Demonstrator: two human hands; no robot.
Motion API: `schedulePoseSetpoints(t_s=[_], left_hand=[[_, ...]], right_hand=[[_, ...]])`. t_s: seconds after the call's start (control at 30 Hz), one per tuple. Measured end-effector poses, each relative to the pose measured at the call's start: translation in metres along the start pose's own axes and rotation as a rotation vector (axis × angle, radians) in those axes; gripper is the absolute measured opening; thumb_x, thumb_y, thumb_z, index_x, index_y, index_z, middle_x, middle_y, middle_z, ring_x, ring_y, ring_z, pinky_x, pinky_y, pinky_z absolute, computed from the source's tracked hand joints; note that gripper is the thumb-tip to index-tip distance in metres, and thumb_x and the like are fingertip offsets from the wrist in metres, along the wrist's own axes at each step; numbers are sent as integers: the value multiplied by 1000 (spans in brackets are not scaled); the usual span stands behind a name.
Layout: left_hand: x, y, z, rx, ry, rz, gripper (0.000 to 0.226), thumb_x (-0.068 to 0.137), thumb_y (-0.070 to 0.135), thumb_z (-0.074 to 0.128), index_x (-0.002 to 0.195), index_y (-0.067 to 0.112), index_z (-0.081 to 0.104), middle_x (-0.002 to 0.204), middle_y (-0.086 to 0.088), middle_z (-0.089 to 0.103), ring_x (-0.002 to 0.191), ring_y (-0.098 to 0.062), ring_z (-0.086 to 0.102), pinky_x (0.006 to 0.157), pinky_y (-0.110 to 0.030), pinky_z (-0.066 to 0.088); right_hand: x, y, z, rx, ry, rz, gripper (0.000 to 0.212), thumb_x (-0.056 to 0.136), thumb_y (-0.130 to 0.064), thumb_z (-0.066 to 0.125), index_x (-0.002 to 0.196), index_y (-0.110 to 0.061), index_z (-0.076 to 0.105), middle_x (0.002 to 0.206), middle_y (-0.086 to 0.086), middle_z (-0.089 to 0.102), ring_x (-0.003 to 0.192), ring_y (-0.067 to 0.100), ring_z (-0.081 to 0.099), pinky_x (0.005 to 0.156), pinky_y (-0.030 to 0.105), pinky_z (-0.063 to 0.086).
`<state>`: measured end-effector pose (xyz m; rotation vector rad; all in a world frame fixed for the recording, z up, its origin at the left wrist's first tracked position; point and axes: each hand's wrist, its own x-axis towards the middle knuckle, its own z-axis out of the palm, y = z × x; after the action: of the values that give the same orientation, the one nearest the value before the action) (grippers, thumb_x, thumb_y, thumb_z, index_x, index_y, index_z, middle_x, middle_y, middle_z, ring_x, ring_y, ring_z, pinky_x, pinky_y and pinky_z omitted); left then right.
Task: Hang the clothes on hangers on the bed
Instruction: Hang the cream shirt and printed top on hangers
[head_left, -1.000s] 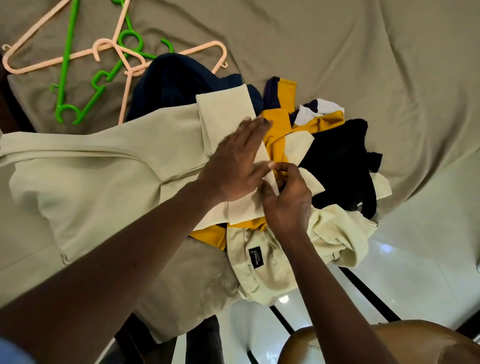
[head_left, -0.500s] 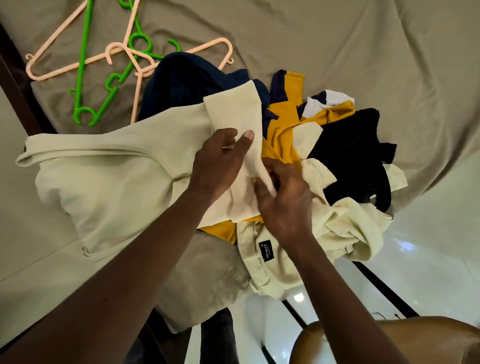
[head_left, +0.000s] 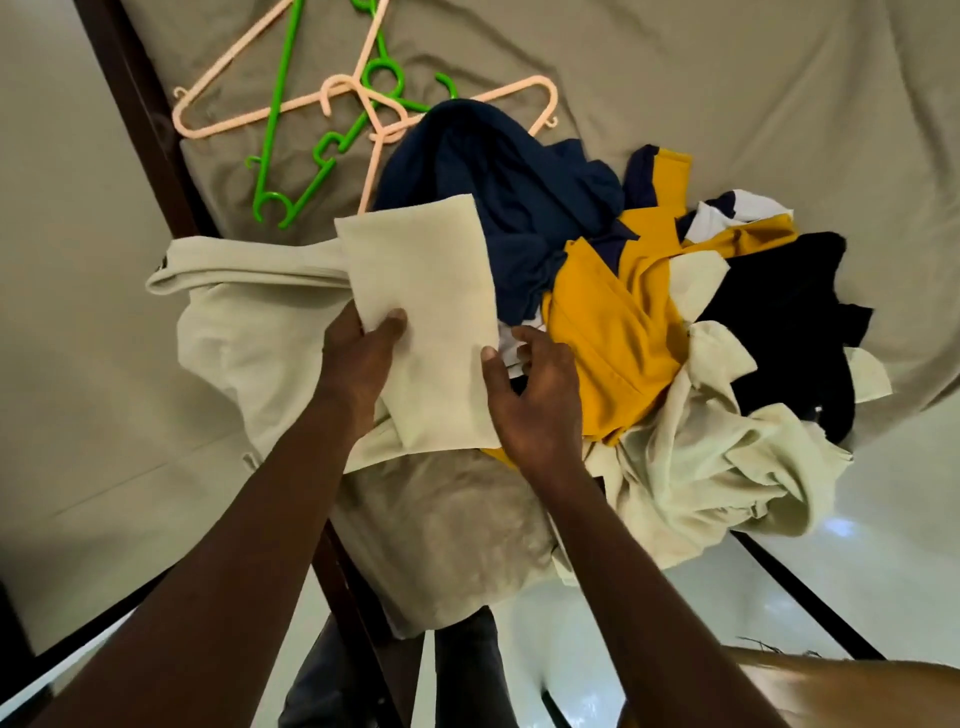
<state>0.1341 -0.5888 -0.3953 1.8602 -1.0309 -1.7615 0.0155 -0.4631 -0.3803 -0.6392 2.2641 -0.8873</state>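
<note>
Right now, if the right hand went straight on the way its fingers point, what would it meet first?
Probably the navy garment, past the white fabric at the fingertips of the right hand; depth is hard to judge.

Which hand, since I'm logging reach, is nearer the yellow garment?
Right. The right hand sits beside the yellow garment, at the right edge of the cream cloth; the left hand grips the cloth's left edge, farther away.
</note>
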Motion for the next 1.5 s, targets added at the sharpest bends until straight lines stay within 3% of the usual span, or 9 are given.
schedulePoseSetpoints(t_s=[0.2, 0.4, 0.57, 0.7, 0.93, 1.03, 1.33, 1.43, 1.5], left_hand=[[14, -20, -8, 59, -119, -91, 62, 83, 11, 76, 136, 30, 48, 130, 5, 64, 116, -24, 65, 98, -55, 56], [9, -27, 5, 463, 71, 184, 81, 86, 21, 80, 152, 17, 34, 144, -4, 51, 133, -26, 50, 108, -30, 38], [-6, -37, -5, 573, 228, 388, 83, 85, 35, 78, 154, 17, 35, 150, -9, 40, 137, -32, 41, 107, -50, 41], [-16, -36, -7, 530, -14, 551, 68, 84, 30, 76, 146, 20, 49, 140, -3, 49, 122, -24, 56, 98, -43, 52], [-16, -1, 47, 219, -520, 105, 72, 79, 57, 73, 145, 42, 48, 143, 4, 54, 122, -8, 61, 105, -35, 51], [-23, 23, 65, 128, -575, 11, 42, 96, 54, 64, 134, 37, 58, 140, 1, 59, 125, -14, 59, 100, -38, 52], [6, 29, -33, -520, -382, -333, 79, 92, 80, 39, 136, 20, 65, 133, -12, 69, 124, -35, 64, 104, -54, 50], [13, 28, -65, -343, -343, -284, 63, 95, 64, 53, 134, 16, 66, 128, -15, 71, 121, -37, 67, 93, -49, 57], [21, 26, -77, 50, -150, -167, 54, 84, 39, 79, 132, 18, 65, 120, -8, 74, 114, -35, 70, 89, -47, 59]], right_hand=[[34, 1, 24, 91, -245, 158, 58, 86, -40, 81, 134, -16, 57, 122, -8, 67, 110, 10, 64, 97, 33, 54], [48, -3, 30, 216, -384, 286, 62, 80, -25, 89, 134, -18, 60, 125, -1, 71, 107, 14, 69, 88, 29, 58], [46, -11, 33, 40, -277, 205, 49, 84, -26, 82, 130, -25, 64, 120, -3, 72, 110, 22, 67, 97, 42, 56], [59, -25, -7, -35, -137, 142, 29, 87, -22, 78, 114, -25, 69, 101, -9, 66, 97, 18, 63, 89, 36, 54], [63, -46, -80, -276, 94, 40, 21, 89, -27, 71, 110, -25, 72, 95, -7, 67, 88, 18, 58, 72, 28, 39], [51, -57, -83, -341, 228, -66, 26, 89, -28, 68, 114, -28, 73, 105, 3, 69, 97, 29, 64, 72, 33, 42], [-55, -57, 17, -664, 19, -581, 44, 78, -10, 76, 121, -19, 72, 95, 10, 58, 74, 28, 59, 47, 32, 47], [-82, -39, 54, -714, -45, -622, 38, 86, -13, 60, 123, -15, 68, 97, 8, 59, 79, 24, 60, 50, 33, 49], [-89, -30, 70, -724, -134, -617, 47, 82, -15, 62, 128, -15, 64, 101, 8, 58, 85, 25, 61, 54, 34, 51]])
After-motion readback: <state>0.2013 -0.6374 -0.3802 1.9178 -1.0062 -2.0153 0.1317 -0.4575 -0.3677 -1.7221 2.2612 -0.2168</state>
